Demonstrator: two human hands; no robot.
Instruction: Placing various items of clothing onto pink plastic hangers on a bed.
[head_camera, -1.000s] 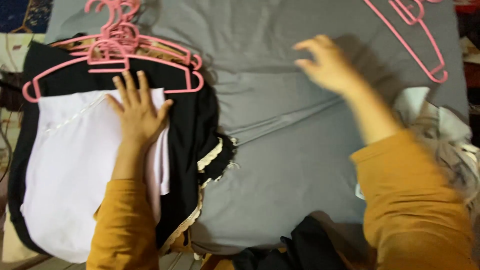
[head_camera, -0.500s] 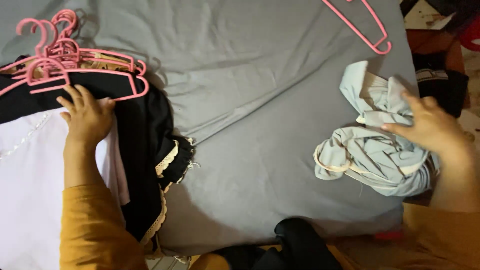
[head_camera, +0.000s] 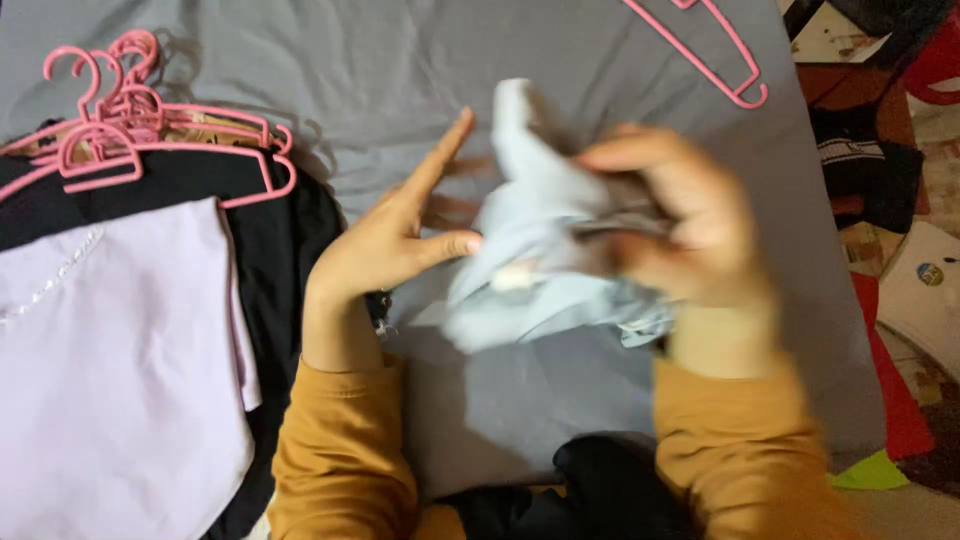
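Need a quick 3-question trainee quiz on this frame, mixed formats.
1. True or false: the right hand grips the pale blue garment.
2. The left hand is: A) flat on the lilac garment; B) open beside the pale blue garment; C) holding a hanger.
3. What colour is the lone hanger at the top right of the grey sheet?

Key: 1 true; 2 B; 3 pink.

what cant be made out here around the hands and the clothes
All in the head view:
- light blue garment: motion blur and the right hand hide its kind and shape.
- left hand: blur hides whether its thumb touches the cloth.
- loose pink hanger: its hook is cut off by the top edge.
- lilac garment: cut off by the left and bottom edges.
- black clothes: mostly covered by the lilac garment.
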